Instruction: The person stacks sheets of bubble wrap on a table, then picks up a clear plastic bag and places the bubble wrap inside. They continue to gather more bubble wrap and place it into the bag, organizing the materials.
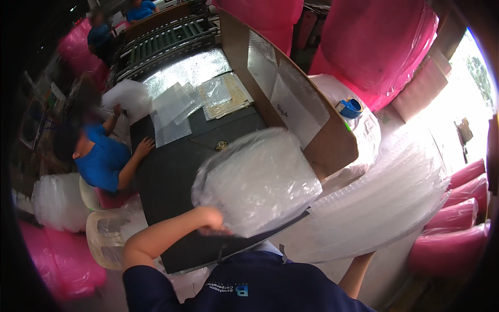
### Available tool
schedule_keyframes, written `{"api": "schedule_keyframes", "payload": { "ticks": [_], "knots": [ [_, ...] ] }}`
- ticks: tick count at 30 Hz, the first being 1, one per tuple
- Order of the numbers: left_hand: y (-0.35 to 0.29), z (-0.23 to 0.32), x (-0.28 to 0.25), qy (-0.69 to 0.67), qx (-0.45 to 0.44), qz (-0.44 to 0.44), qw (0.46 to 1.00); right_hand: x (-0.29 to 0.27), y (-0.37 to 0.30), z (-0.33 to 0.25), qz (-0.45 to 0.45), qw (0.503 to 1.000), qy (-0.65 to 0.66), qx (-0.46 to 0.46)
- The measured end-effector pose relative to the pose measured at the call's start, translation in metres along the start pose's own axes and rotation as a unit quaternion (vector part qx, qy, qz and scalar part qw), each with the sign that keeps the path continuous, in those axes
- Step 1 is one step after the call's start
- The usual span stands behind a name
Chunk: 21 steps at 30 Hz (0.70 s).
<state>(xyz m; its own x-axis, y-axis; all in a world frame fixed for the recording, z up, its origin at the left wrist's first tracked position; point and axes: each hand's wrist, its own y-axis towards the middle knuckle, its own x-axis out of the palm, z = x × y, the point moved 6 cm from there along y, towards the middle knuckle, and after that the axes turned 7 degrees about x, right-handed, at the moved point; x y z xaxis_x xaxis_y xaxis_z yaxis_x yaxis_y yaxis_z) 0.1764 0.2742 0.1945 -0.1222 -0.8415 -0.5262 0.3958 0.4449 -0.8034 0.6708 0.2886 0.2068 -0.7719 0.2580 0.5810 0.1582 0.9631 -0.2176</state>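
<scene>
A bulky clear plastic bag [265,179], filled with whitish, see-through material, lies across the near right part of the black-topped table [174,218]. At its lower left edge is my left hand [212,219], fingers curled in against the plastic and slightly blurred. A wide stack of translucent sheets [377,195] slopes out beyond the table on the right. My right hand [367,256] is at the near edge of this stack, supporting it from below; its fingers are hidden behind the sheets.
A brown partition [332,151] stands along the table's right side. Bubble sheets [171,127], papers [226,99] and a small round yellowish object [221,145] lie farther up. A co-worker in blue [106,156] sits at left. Blue tape [350,108] rests beyond the partition.
</scene>
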Motion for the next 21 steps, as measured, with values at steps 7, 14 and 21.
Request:
{"api": "schedule_keyframes", "payload": {
  "ticks": [7,14,21],
  "knots": [
    [0.016,0.041,-0.094,-0.103,-0.119,0.408,0.899,0.044,0.037,0.032,-0.07,0.997,0.013,0.036],
    [0.096,0.076,-0.053,-0.038,0.046,0.471,0.88,0.082,0.037,0.07,-0.14,0.987,0.018,0.075],
    [0.08,0.035,-0.06,-0.021,0.103,0.485,0.868,0.028,0.032,0.043,-0.042,0.996,0.027,0.076]
  ]
}}
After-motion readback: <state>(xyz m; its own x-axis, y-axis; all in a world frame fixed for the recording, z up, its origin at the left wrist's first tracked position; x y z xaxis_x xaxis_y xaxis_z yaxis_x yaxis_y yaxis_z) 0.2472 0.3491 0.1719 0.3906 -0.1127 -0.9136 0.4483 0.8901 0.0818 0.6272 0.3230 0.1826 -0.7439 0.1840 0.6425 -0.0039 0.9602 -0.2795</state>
